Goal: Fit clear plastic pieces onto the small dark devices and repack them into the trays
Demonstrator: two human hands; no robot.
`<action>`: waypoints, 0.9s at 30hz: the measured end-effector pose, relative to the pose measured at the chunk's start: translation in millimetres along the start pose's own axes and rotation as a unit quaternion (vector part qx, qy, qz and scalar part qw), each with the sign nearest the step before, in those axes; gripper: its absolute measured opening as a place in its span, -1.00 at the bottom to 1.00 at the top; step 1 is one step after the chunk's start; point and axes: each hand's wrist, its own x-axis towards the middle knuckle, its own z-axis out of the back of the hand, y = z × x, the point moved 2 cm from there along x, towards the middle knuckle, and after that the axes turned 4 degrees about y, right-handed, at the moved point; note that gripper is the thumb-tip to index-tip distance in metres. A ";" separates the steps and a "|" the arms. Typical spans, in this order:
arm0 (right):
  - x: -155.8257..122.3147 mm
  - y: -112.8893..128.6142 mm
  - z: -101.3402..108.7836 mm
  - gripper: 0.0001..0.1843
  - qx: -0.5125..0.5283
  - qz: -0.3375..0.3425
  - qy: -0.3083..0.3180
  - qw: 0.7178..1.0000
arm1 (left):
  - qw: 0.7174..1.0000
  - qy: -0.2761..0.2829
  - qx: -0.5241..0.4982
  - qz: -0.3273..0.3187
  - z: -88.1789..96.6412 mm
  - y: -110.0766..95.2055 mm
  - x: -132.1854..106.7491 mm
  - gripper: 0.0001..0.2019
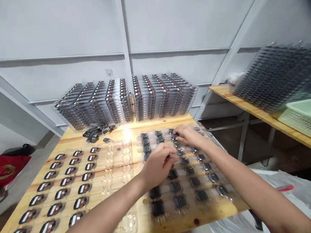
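Observation:
My right hand point(188, 134) reaches over the far part of a clear plastic tray point(162, 219) of small black plastic pieces point(180, 201). Its fingers are closed at one black piece in the tray. Nearer me, my left hand point(159, 164) hovers over the same tray with its fingers curled together; what they hold, if anything, is hidden. To the left lies a second clear tray point(129, 223), its left columns filled with small dark rounded pieces with white and reddish faces point(61, 194). The right columns of that tray hold none.
Two tall stacks of filled trays point(96, 103) point(162, 96) stand at the table's back. Loose black pieces point(94, 133) lie before the left stack. At right, a shelf point(223, 92) bears more stacked trays point(272, 76) and a pale green basket point(305, 120). Plastic bags point(296, 192) sit below.

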 end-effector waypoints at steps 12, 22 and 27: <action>-2.3 -4.8 -16.2 -0.88 -0.005 0.001 -0.039 0.999 | 0.907 0.144 0.393 -0.046 -33.1 49.7 61.6 -0.54; -11.6 -3.1 -27.6 -0.81 -0.025 0.028 -0.082 0.996 | 0.928 0.137 0.344 -0.035 -32.7 39.3 60.2 -0.55; -15.2 6.4 -20.0 -0.78 -0.035 0.047 -0.084 0.995 | 0.928 0.125 0.345 -0.059 -10.7 2.1 31.9 -0.65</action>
